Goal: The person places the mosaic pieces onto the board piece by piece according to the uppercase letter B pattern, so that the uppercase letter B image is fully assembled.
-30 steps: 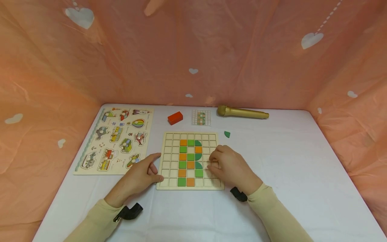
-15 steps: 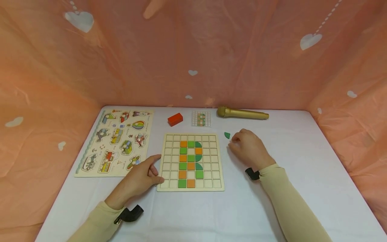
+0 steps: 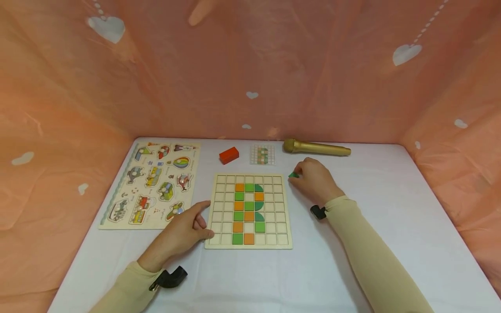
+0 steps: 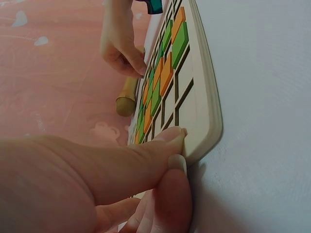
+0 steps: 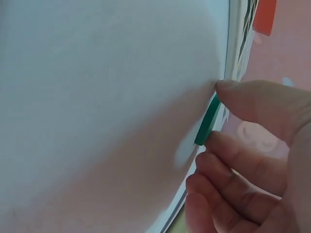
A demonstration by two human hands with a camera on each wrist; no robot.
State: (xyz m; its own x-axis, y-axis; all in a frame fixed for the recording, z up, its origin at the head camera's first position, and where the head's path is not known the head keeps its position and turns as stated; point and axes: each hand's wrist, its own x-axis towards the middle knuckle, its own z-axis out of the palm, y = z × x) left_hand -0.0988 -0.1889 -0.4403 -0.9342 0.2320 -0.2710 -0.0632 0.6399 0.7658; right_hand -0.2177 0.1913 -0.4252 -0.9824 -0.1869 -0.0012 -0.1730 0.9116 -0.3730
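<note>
My left hand [image 3: 181,231] holds the left edge of a pale wooden grid board [image 3: 271,216], its thumb on top of the front left corner in the left wrist view. Orange and green square tiles, with several dark green quarter-circle tiles, fill cells in the board's middle columns. To the right of the board, my right hand [image 3: 316,181] pinches a loose green quarter-circle tile [image 5: 208,121] between thumb and index finger. In the right wrist view the tile is tilted on edge, close over the white tabletop, with the other fingers curled beside it.
A peg puzzle board [image 3: 156,200] with vehicle pictures lies at the left, partly behind my left hand. Along the back are a red block [image 3: 228,155], a small pattern card [image 3: 262,155] and a gold microphone [image 3: 317,148]. Pink curtain surrounds the table's back and sides.
My right hand has left the grid board's right side, moved right and away from me, and taken hold of the loose green quarter-circle tile. My left hand has stayed at the board's edge.
</note>
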